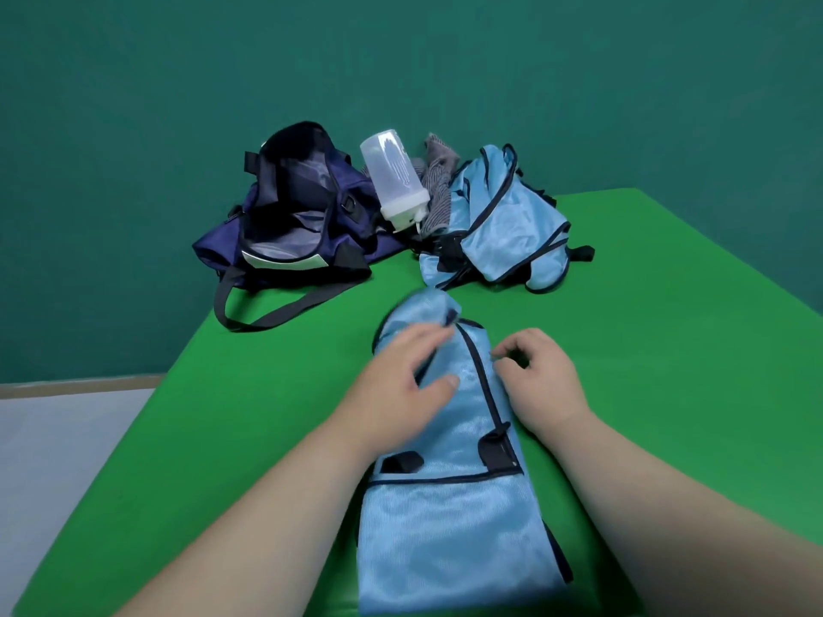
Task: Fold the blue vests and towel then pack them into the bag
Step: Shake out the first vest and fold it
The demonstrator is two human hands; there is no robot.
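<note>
Left hand [407, 378]: fingers relaxed, pressing vest [450, 523].
Right hand [541, 378]: fingers curled at vest's trim; grasp unclear.
Bag [289, 211]: open, table [267, 394] far-left corner.

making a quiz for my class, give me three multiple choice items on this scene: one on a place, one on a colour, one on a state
1. Where is the bottle? A) between the bag and the towel B) inside the bag C) nowhere in view
2. What colour is the bag? A) red B) yellow C) navy
3. The bag's top is: A) zipped shut B) open C) tied with cord

1 A, it stands tilted between them; 2 C, its cloth is dark blue; 3 B, its grey lining shows.
</note>
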